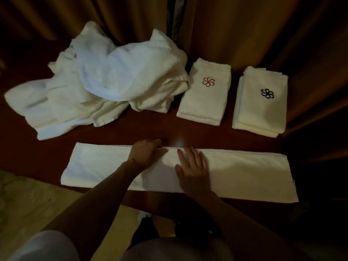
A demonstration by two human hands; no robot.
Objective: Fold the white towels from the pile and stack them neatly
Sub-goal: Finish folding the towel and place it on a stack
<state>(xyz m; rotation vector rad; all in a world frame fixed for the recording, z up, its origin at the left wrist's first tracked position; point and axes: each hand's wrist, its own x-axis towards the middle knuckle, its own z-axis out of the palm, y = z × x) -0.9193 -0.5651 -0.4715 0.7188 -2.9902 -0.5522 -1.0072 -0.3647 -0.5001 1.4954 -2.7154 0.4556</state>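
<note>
Dark table (197, 132): both hands (194, 168) rest on a long folded towel (244, 176).

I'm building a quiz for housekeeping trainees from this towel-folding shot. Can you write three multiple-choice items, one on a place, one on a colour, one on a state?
1. Where is the unfolded pile?
A. far left of the table
B. far right
C. on the floor

2. What colour is the emblem on the rightmost folded stack?
A. red
B. dark blue-black
C. green

3. How does the right hand lie on the long towel?
A. clenched in a fist
B. flat, fingers straight
C. lifted clear

Key: 1 A, the heap lies left of both stacks; 2 B, its pinwheel emblem is dark; 3 B, the palm presses the cloth.
</note>
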